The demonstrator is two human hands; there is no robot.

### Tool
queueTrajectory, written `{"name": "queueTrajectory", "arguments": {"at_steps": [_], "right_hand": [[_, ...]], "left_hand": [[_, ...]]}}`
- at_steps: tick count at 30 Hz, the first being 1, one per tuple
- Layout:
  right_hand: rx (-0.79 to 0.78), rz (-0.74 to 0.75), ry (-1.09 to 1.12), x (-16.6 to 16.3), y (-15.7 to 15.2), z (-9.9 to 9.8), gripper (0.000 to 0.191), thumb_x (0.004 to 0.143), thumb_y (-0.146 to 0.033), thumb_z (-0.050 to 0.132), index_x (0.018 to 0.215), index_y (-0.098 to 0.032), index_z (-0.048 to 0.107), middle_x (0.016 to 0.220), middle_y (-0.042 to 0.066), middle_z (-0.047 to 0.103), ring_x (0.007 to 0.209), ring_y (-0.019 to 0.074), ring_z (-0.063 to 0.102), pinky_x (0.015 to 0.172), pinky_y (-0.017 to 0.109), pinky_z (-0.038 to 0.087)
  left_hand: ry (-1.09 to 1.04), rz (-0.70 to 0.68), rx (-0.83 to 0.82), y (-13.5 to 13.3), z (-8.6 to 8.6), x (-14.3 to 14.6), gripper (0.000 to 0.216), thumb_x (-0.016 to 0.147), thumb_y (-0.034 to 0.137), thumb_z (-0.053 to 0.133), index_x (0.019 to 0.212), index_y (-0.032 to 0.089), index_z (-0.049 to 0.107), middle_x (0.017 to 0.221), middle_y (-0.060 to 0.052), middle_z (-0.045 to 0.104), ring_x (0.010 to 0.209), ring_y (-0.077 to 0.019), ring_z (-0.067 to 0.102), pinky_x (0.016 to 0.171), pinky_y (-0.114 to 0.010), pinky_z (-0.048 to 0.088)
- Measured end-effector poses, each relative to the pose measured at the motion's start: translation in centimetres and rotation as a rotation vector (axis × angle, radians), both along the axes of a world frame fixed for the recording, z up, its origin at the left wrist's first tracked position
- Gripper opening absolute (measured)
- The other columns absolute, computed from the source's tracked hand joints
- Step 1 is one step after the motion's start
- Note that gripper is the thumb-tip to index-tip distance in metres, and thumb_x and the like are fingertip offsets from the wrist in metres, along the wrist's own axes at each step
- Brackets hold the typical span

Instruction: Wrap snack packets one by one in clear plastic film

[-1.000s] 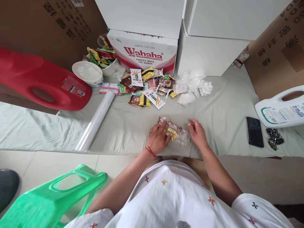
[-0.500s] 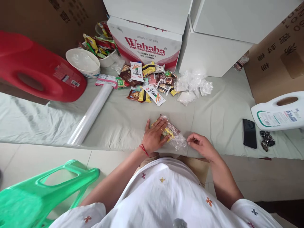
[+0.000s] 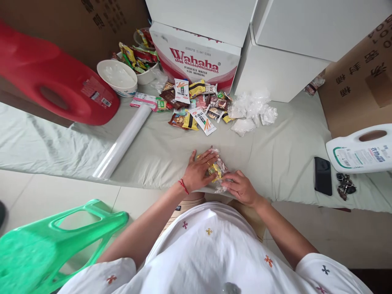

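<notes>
Near the front edge of the cloth-covered surface lies a bundle of snack packets (image 3: 217, 170), yellow and brown, in clear thin plastic (image 3: 219, 189). My left hand (image 3: 198, 173) rests on the bundle from the left, fingers stretched out, covering part of it. From the right, my right hand (image 3: 240, 188) has its fingers closed on the loose edge of the plastic, against the packets. Whether the plastic is a bag or a sheet of wrap, I cannot tell. Beyond my hands sits a pile of wrapped snacks (image 3: 200, 121), beside crumpled clear plastic (image 3: 252, 108).
A roll of clear film (image 3: 122, 143) lies left, near a red jug (image 3: 88, 94), a paper bowl (image 3: 119, 83) and snack-filled bowls (image 3: 147, 75). Behind stands a Wahaha box (image 3: 196, 57). At right are a phone (image 3: 323, 175), keys (image 3: 346, 187) and a white jug (image 3: 361, 153).
My right hand has moved left onto the plastic and folded its loose end in against the packets. My left hand stays on the bundle. The view has shifted slightly.
</notes>
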State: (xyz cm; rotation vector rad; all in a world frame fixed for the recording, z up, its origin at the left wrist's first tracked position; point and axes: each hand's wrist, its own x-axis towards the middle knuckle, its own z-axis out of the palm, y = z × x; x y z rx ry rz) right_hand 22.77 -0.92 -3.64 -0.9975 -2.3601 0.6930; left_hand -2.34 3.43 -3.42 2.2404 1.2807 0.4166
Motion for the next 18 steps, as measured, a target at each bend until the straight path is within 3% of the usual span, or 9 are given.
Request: {"name": "queueTrajectory", "arguments": {"at_steps": [3, 7, 13, 16, 18], "right_hand": [[-0.100, -0.038, 0.153, -1.1, 1.6, 0.6, 0.026, 0.105, -0.036, 0.052, 0.111, -0.026, 0.075, 0.100, 0.007, 0.074, 0.089, 0.0212, 0.063, 0.084, 0.039, 0.052], [-0.241, -0.197, 0.226, -3.1, 3.9, 0.3, 0.028, 0.103, -0.044, 0.054, 0.100, -0.025, 0.075, 0.080, 0.004, 0.068, 0.082, 0.0206, 0.062, 0.078, 0.035, 0.052], [-0.195, -0.366, 0.204, -5.6, 4.8, -1.4, 0.019, 0.097, -0.039, 0.062, 0.092, -0.024, 0.071, 0.082, 0.004, 0.067, 0.085, 0.0215, 0.061, 0.082, 0.036, 0.052], [-0.176, -0.402, 0.184, -5.7, 4.8, -1.5, 0.014, 0.094, -0.037, 0.065, 0.099, -0.024, 0.068, 0.092, 0.004, 0.064, 0.083, 0.0200, 0.060, 0.080, 0.034, 0.053], [-0.227, -0.431, 0.176, -5.6, 5.2, -1.4, 0.019, 0.091, -0.037, 0.068, 0.104, -0.023, 0.066, 0.100, 0.004, 0.061, 0.074, 0.0164, 0.057, 0.074, 0.032, 0.053]], "left_hand": [[0.002, -0.030, 0.014, -0.2, -0.1, -0.1, 0.059, 0.094, 0.042, 0.056, 0.151, 0.028, 0.053, 0.162, -0.009, 0.047, 0.156, -0.0306, 0.034, 0.127, -0.062, -0.004], [-0.018, -0.065, 0.036, -0.4, -0.4, -0.3, 0.058, 0.097, 0.027, 0.044, 0.155, 0.029, 0.048, 0.163, -0.007, 0.045, 0.158, -0.0273, 0.031, 0.129, -0.061, -0.004], [-0.210, -0.092, -0.064, 0.1, -0.9, -1.3, 0.065, 0.096, 0.019, 0.035, 0.160, 0.027, 0.039, 0.161, -0.007, 0.049, 0.157, -0.0216, 0.032, 0.132, -0.054, 0.007], [-0.350, 0.023, -0.102, 0.2, -1.4, -1.0, 0.070, 0.097, 0.030, 0.046, 0.164, 0.024, 0.026, 0.145, -0.009, 0.065, 0.151, -0.0215, 0.043, 0.132, -0.051, 0.019], [-0.371, 0.108, -0.074, 0.2, -1.7, -0.4, 0.070, 0.096, 0.037, 0.053, 0.161, 0.021, 0.031, 0.135, -0.009, 0.072, 0.144, -0.0233, 0.053, 0.130, -0.050, 0.026]]}}
